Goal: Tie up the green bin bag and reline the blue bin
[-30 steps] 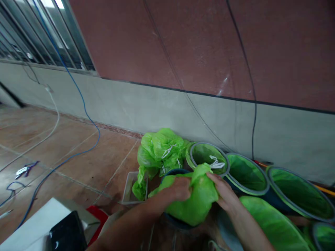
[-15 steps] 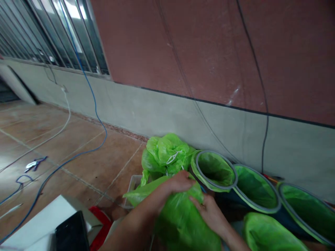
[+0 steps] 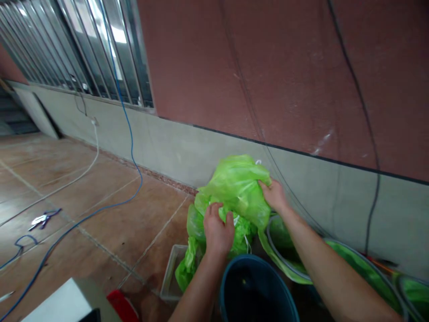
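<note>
A bunched green plastic bag (image 3: pixel 239 183) is raised against the wall, above a heap of more green bags (image 3: pixel 196 223) with white ties. My right hand (image 3: pixel 275 195) grips this bag at its right side. Just below it, my left hand (image 3: pixel 219 228) is in front of the heap, fingers curled but apart, with nothing visible in them. Under my hands stands a dark blue bin (image 3: pixel 250 268) without a liner. Part of the heap hangs into a clear plastic box (image 3: pixel 167 273).
Bins with green liners and grey rings (image 3: pixel 362 257) stand along the wall at right. At lower left are a white box (image 3: pixel 56 304) and a red item (image 3: pixel 122 306). A blue cable (image 3: pixel 90 211), a white cable (image 3: pixel 72 175) and keys (image 3: pixel 42 220) lie on the tiles.
The green bag has moved up from the bin toward the wall, baring the blue bin. My left hand has let go of it; my right hand has risen with it. The view has shifted.
</note>
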Available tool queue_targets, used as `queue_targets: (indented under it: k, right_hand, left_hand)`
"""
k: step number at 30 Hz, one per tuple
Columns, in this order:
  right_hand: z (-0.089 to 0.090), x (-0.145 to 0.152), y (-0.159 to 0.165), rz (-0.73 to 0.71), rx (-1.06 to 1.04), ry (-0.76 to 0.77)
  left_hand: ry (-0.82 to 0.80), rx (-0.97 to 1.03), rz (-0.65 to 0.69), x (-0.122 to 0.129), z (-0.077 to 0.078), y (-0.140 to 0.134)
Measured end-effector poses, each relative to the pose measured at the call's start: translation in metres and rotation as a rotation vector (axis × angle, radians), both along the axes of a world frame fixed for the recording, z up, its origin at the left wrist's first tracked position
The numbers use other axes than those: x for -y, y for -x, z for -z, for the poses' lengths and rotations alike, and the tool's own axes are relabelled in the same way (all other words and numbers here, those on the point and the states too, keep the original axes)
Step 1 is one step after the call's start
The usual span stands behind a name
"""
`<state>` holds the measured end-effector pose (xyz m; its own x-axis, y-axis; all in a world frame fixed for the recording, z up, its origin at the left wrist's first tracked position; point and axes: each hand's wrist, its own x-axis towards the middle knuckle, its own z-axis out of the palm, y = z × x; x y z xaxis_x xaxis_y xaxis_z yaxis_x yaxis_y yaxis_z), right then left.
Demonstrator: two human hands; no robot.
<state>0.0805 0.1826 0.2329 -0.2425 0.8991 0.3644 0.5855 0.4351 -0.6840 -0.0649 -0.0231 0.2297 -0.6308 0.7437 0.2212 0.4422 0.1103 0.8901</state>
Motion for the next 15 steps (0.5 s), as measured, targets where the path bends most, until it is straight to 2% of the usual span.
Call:
queue_targets:
  k: [1, 3, 5, 6, 9, 12, 15]
  right_hand:
    - [0.008, -0.011, 0.005, 0.044, 0.144, -0.014]
    - [0.033, -0.022, 0.01, 0.211, 0.389, 0.068]
    - [0.062, -0.019, 0.011, 0.344, 0.514, 0.207]
    - [0.076, -0.015, 0.011, 0.358, 0.53, 0.24]
    - [0.104, 0.002, 0.013, 0.265, 0.488, 0.181]
    - [0.115, 0.021, 0.014, 0.176, 0.403, 0.083]
    - [0.126, 0.055, 0.014, 0.071, 0.269, 0.085]
  left_hand:
    - [0.054, 0.041, 0.053, -0.002, 0.002, -0.002]
    - [0.14, 0.099, 0.137, -0.006, 0.005, -0.006]
    - [0.18, 0.123, 0.184, -0.008, 0.008, -0.011]
    - [0.191, 0.132, 0.206, -0.008, 0.008, -0.012]
    - [0.217, 0.175, 0.276, -0.007, 0.01, -0.016]
    - [0.224, 0.217, 0.323, -0.006, 0.011, -0.02]
    - [0.175, 0.238, 0.36, -0.006, 0.01, -0.022]
